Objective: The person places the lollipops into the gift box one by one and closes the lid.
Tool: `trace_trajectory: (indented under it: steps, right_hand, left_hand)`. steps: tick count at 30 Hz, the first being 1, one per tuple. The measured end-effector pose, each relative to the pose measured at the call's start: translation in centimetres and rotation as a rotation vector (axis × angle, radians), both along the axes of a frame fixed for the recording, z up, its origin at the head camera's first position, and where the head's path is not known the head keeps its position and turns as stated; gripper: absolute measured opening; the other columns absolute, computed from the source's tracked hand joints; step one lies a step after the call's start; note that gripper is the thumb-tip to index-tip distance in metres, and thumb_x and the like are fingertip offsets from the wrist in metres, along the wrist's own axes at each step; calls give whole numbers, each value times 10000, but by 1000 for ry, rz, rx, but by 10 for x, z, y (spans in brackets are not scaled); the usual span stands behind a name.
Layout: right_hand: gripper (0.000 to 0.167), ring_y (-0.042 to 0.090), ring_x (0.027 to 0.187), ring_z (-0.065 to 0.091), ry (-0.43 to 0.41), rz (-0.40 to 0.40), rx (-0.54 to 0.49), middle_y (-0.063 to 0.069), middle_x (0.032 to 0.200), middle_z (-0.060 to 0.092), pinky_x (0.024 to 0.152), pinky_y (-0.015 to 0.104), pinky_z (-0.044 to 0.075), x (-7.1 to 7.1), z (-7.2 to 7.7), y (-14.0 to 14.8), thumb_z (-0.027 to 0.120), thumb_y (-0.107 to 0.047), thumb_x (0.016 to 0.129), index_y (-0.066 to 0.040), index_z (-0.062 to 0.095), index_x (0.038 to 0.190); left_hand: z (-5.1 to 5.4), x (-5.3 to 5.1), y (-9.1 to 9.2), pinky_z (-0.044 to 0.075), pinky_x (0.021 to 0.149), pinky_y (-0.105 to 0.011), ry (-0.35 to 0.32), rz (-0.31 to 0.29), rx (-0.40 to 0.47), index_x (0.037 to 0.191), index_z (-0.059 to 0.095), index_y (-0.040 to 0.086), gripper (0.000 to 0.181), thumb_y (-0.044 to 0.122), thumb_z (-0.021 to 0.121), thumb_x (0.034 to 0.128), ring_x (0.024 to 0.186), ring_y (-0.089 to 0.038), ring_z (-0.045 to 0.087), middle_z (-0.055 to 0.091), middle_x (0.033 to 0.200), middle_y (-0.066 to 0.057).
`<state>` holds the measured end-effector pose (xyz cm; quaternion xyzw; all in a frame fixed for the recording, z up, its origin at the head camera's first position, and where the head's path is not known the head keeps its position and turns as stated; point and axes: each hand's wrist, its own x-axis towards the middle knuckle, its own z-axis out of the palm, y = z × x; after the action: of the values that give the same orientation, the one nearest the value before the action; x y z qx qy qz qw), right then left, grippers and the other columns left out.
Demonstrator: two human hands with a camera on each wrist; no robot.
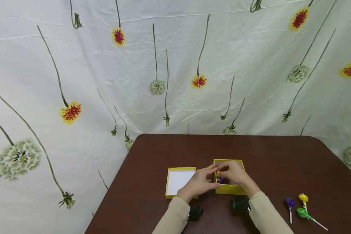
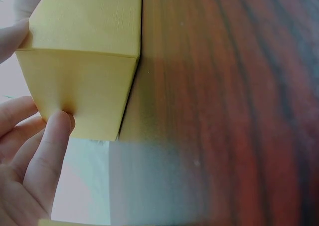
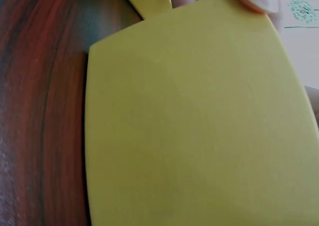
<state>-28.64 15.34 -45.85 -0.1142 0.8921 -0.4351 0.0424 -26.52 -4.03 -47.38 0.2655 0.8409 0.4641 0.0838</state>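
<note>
A dark brown wooden table [image 1: 152, 152] supports an open yellow rectangular box [image 1: 231, 189] and, to its left, a shallow yellow white-lined tray [image 1: 179, 182]. The left hand [image 1: 199, 183], fingers extended, touches the box's left side. The right hand [image 1: 235, 172] bends into the box; whether its fingertips hold anything cannot be told. Purple [image 1: 289, 202], green [image 1: 303, 213] and yellow-wrapped [image 1: 303, 197] white-stick lollipops lie right of the box.

We lose part of the yellow box's [image 1: 231, 189] inside behind the right hand [image 1: 233, 172]; what its fingertips meet, we can't tell. Purple item [image 1: 220, 180] inside: too small to identify. Left hand [image 1: 199, 182] hides part of the white-lined tray [image 1: 178, 182]. Sleeves [image 1: 176, 213] run off the head view's bottom.
</note>
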Motion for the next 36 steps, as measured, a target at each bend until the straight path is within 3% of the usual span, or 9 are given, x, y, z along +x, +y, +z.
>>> trace_trajectory:
  steps: [7, 11, 24, 29, 36]
  right_hand:
    - [146, 154, 775, 655, -14, 39, -63, 114, 988, 751, 678, 306, 595, 1, 2, 3, 756, -87, 880, -10, 783, 1002]
    - [154, 176, 847, 685, 8, 43, -63, 135, 1037, 750, 735, 319, 622, 4, 7, 6, 730, -79, 902, -16, 780, 1033]
    - [278, 321, 1073, 651, 97, -8, 11, 161, 1165, 720, 916, 490, 582, 32, 38, 41, 718, -184, 929, -17, 741, 1150]
    - [289, 326, 1092, 644, 95, -54, 38, 166, 1188, 711, 850, 403, 594, 45, 42, 63, 710, -203, 938, -21, 735, 1161]
    - [330, 291, 1050, 649, 48, -104, 88, 158, 1181, 712, 734, 268, 571, 62, 31, 98, 713, -263, 937, -26, 725, 1165]
  left_hand:
    - [-1, 1, 0, 577, 936, -270, -16, 0, 3, 1496, 472, 108, 683, 282, 762, 902, 1350, -248, 541, 339, 1628, -7]
    - [-1, 1, 0, 577, 939, -279, -24, 1, -1, 1498, 471, 116, 683, 288, 760, 904, 1342, -246, 550, 336, 1630, 4]
    - [2, 1, 2, 574, 939, -273, -39, 15, -3, 1486, 477, 54, 696, 276, 769, 895, 1347, -246, 547, 359, 1623, -23]
    - [3, 0, 2, 571, 939, -264, -35, 20, 1, 1486, 480, 63, 693, 274, 771, 893, 1373, -255, 519, 361, 1623, -15]
    - [0, 0, 2, 571, 935, -255, -27, 21, 3, 1483, 488, 70, 688, 265, 776, 889, 1382, -249, 510, 363, 1621, 15]
